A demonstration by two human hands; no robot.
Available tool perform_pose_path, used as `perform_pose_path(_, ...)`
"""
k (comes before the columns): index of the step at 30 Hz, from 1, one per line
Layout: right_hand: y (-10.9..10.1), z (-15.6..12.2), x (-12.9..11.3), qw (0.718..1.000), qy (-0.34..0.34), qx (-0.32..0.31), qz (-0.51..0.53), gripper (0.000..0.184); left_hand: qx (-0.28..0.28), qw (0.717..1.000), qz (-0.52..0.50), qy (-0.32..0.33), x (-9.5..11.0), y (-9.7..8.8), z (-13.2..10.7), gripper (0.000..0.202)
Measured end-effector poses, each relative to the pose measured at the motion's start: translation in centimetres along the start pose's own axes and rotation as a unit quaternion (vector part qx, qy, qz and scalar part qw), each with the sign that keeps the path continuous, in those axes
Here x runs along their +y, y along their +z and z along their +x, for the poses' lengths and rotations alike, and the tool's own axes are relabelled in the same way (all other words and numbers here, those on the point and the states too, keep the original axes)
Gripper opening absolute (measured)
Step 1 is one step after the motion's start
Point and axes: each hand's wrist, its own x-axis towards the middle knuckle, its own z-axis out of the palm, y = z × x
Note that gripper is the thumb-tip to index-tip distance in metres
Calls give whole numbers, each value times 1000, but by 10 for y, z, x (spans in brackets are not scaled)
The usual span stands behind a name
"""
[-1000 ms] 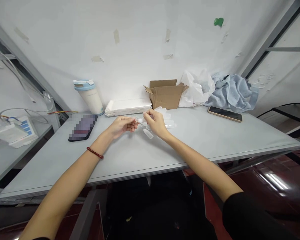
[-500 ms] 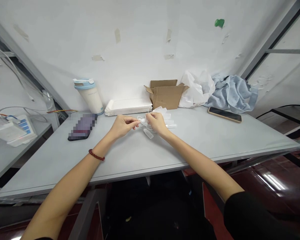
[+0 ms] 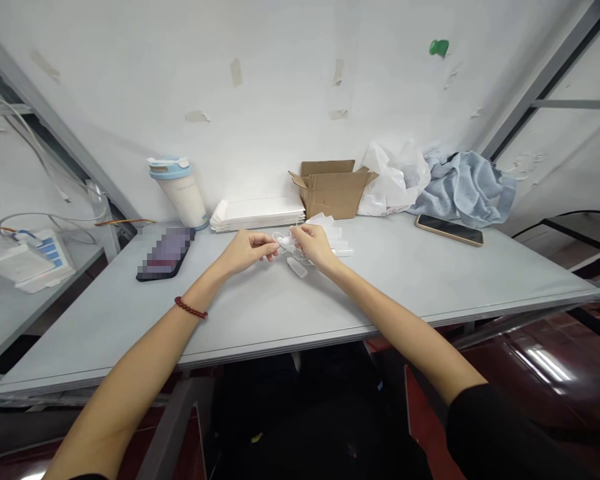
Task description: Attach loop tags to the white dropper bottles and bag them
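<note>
Between my two hands, above the middle of the table, is a thin white cord point(image 3: 281, 237) with loose loops. My left hand point(image 3: 250, 251) pinches the cord between thumb and fingertips. My right hand point(image 3: 311, 243) is closed in a pinch on the same cord, its fingers partly covering it. A clear plastic tag point(image 3: 297, 267) lies on the table just below my right hand. Behind that hand rest several white and translucent plastic pieces point(image 3: 341, 248), partly hidden. Their exact kind is too small to tell.
A tumbler point(image 3: 180, 193), a phone point(image 3: 166, 255) and stacked white boxes point(image 3: 257, 212) are at left and back. An open cardboard box point(image 3: 334, 193), white plastic bag point(image 3: 395, 179), blue cloth point(image 3: 467, 187) and second phone point(image 3: 449, 230) line the right back. The grey table's front edge point(image 3: 290, 350) runs below my forearms.
My left hand has shifted very slightly left, and a cord loop shows more clearly between the hands. The right hand and the other things have stayed nearly the same.
</note>
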Motion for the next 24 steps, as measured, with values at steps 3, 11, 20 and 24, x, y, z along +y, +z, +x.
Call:
perform_pose_path(3, 1, -1, 3, 999, -23, -8, -21, 32, -11, 1000, -6, -1, 0, 0, -1, 24)
perform_pose_path(11, 2, -6, 10, 996, -78, -32, -41, 32, -48, 997, -60, -28, -8, 2, 0, 25)
perform_pose_path(20, 3, -6, 6, 997, -58, -28, -42, 33, -27, 997, -71, -34, -4, 3, -1, 28)
perform_pose_path(24, -2, 0, -1, 998, -13, 4, -63, 36, 43, 998, -25, -30, -3, -11, 1, 27)
